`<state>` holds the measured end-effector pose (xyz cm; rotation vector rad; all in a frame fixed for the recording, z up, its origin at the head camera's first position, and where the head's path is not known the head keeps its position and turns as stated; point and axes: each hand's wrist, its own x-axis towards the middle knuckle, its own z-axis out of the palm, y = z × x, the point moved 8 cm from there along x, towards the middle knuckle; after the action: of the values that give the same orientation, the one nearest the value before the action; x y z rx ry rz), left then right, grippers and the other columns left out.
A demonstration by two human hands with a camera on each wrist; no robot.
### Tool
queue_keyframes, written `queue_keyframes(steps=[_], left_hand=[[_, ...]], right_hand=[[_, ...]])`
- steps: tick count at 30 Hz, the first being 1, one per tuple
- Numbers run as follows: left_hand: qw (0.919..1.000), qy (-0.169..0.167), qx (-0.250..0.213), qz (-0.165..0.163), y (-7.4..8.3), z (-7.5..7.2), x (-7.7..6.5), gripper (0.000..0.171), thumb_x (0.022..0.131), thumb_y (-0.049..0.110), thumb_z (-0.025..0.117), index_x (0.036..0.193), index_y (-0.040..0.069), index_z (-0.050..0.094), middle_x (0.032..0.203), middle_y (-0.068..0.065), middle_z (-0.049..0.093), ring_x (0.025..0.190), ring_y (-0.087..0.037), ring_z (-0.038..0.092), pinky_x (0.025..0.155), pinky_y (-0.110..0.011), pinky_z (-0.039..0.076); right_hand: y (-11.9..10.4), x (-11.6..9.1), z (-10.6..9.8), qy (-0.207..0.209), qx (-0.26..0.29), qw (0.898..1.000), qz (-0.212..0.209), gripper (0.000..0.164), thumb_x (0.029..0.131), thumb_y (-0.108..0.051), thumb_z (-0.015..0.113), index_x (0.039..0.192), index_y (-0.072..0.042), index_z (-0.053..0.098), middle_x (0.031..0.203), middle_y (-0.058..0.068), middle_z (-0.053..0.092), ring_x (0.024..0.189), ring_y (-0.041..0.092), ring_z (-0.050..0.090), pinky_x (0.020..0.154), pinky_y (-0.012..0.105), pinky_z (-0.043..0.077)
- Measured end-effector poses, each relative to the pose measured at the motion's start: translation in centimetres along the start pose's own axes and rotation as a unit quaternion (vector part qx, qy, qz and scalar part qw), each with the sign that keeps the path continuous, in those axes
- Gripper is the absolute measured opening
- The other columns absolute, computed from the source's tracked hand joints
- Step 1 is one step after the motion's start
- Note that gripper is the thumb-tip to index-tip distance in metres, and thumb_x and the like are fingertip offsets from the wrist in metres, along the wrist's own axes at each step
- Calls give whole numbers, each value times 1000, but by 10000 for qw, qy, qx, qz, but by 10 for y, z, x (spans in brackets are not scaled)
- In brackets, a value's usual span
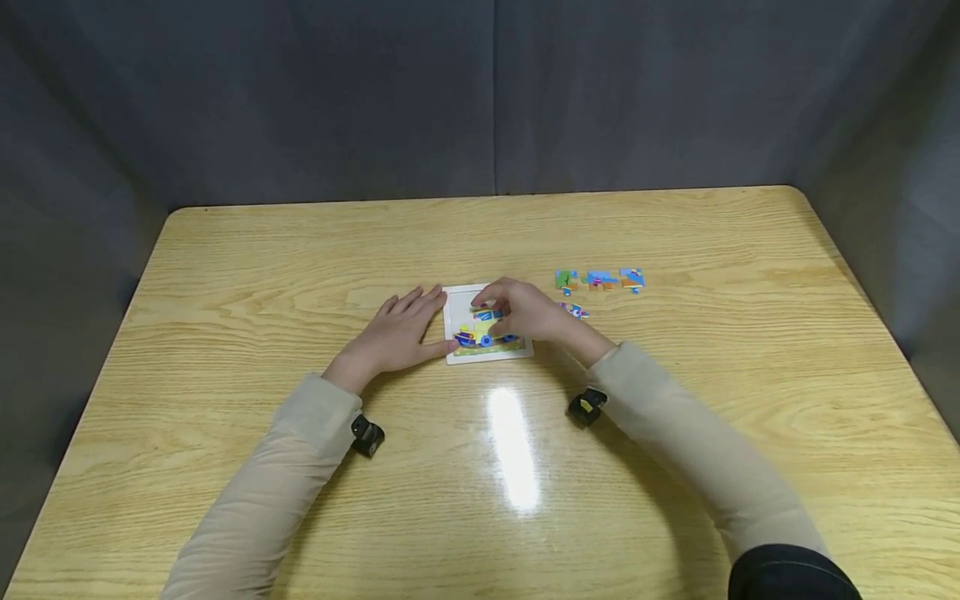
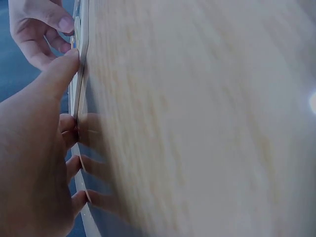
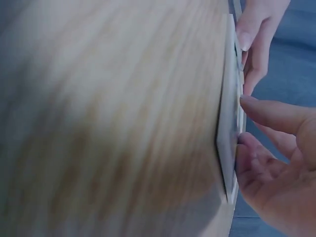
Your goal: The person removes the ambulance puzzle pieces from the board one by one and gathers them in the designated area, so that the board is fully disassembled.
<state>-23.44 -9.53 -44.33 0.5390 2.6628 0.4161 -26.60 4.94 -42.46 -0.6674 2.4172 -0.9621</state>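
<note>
A small white-framed puzzle tray [image 1: 490,358] lies on the table, its lower part filled with a picture of a yellow vehicle with blue wheels. My left hand [image 1: 397,337] rests spread at the tray's left side, fingers straight, thumb on its lower left corner. Over the tray's right half, my right hand [image 1: 525,310] bends its fingers and thumb around a yellow puzzle piece [image 1: 487,316] with blue windows. In the right wrist view, the fingertips [image 3: 243,143] are right at the tray surface. The hand hides part of the tray's right side.
To the right of the tray lie loose puzzle pieces: a green one [image 1: 566,280], two blue ones [image 1: 601,279] [image 1: 632,278] and another [image 1: 574,310] close to the right hand. A dark curtain [image 1: 480,100] stands behind the wooden table [image 1: 300,250].
</note>
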Motion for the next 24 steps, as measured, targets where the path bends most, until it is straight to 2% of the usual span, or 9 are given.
queue_keyframes(steps=[10, 16, 21, 24], left_hand=[[10000, 22, 18, 23, 0, 0, 0, 82, 94, 59, 43, 155, 13, 12, 163, -3, 7, 151, -27, 4, 121, -54, 6], [10000, 23, 8, 19, 1, -1, 0, 83, 94, 60, 44, 155, 13, 12, 163, -3, 7, 151, -27, 5, 121, -54, 6], [10000, 18, -14, 2, 0, -1, -1, 83, 94, 59, 45, 155, 13, 12, 163, -3, 7, 151, -27, 4, 121, -54, 6], [10000, 9, -6, 13, 0, 0, 0, 83, 94, 59, 44, 155, 14, 12, 163, -3, 7, 151, -27, 4, 121, -54, 6]], right_hand=[[2, 2, 1, 104, -111, 9999, -10, 36, 82, 0, 72, 117, -8, 67, 121, 12, 59, 105, 26, 56, 89, 36, 51], [-2, 0, 1, 122, -495, 9987, 21, 34, 83, -4, 72, 116, -9, 67, 116, 10, 63, 93, 20, 56, 78, 29, 50], [-10, -1, 1, 149, -789, 9961, -354, 26, 81, -3, 73, 106, -8, 70, 122, 11, 63, 111, 26, 59, 95, 39, 50], [-11, -1, 1, 146, -802, 9953, -529, 21, 80, -1, 73, 99, -8, 70, 123, 12, 61, 117, 29, 56, 100, 42, 48]])
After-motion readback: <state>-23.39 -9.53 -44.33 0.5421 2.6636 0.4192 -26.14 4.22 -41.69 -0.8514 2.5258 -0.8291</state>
